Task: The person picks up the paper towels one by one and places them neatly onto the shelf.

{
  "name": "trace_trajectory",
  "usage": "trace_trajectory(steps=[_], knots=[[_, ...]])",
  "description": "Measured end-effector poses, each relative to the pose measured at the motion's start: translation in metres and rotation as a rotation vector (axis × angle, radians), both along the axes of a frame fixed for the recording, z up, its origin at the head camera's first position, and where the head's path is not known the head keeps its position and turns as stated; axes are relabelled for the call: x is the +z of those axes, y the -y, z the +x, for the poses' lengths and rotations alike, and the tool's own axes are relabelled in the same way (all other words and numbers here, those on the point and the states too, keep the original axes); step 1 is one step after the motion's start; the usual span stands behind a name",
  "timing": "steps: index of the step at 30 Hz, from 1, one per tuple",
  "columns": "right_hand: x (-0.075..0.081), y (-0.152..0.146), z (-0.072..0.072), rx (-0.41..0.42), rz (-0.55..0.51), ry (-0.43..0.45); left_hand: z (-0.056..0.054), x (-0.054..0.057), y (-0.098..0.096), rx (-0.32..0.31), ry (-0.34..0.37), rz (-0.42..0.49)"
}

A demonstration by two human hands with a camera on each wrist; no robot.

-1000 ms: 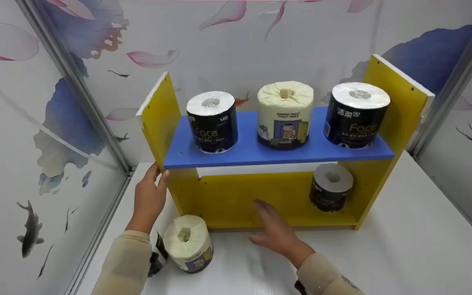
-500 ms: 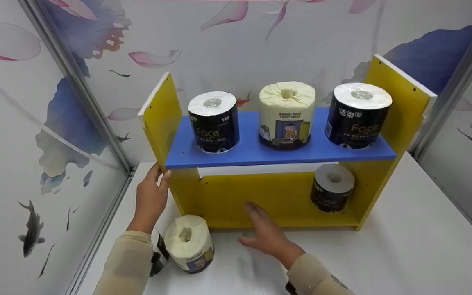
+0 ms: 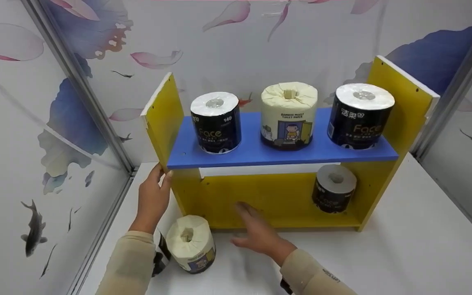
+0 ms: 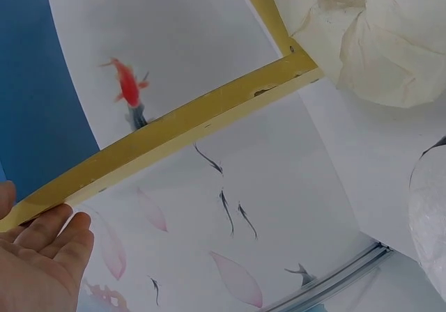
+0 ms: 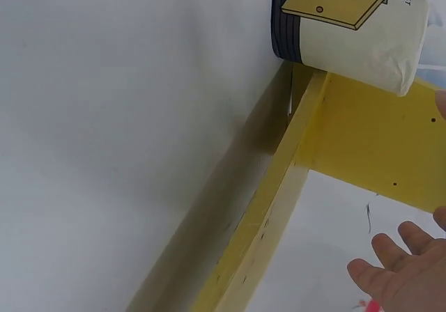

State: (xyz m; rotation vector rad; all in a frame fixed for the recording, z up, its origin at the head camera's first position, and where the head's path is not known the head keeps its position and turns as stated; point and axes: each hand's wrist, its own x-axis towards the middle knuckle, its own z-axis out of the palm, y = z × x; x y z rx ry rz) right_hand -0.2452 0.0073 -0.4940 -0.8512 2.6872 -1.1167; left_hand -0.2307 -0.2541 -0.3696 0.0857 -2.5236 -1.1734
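My left hand [image 3: 154,198] grips the left side panel [image 3: 161,119] of a small yellow shelf unit with a blue shelf board [image 3: 252,157]. In the left wrist view its thumb lies on one side of the panel edge and the fingers on the other. My right hand [image 3: 260,231], fingers spread and holding nothing, is in front of the lower compartment. Left of it a cream-wrapped toilet roll [image 3: 191,244] stands on the table, outside the unit's lower left front corner. A black-wrapped roll [image 3: 161,254] stands beside it, partly hidden by my left forearm.
On the blue board stand a black roll [image 3: 216,123], a cream roll [image 3: 289,116] and another black roll [image 3: 361,116]. A darker-shaded black roll [image 3: 334,188] stands at the right of the lower compartment. Patterned walls [image 3: 203,49] enclose the white table [image 3: 420,229].
My right hand has moved left, towards the cream roll on the table. My left hand keeps its place on the side panel, and the rolls stay where they were.
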Motion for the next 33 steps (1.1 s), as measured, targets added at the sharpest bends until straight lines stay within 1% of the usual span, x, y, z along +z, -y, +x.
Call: trace_trajectory(steps=[4,7,14,22,28,33], knots=[[0.004,0.007,-0.001,-0.001,0.032,0.024,0.000,0.000,0.000,0.001,-0.001,0.008],[0.006,0.011,-0.002,0.013,0.044,0.038,0.000,0.001,0.000,0.003,0.009,0.012],[0.006,0.021,0.000,0.022,0.059,0.081,-0.001,-0.001,0.001,-0.005,0.021,0.017],[0.003,0.025,-0.001,0.032,0.039,0.087,-0.001,-0.001,0.001,-0.002,0.036,0.012],[-0.001,0.033,-0.001,0.070,-0.002,0.041,0.000,0.000,0.002,-0.005,0.039,0.003],[0.000,0.042,0.000,0.071,-0.016,0.080,0.000,0.000,0.002,0.002,0.037,0.006]])
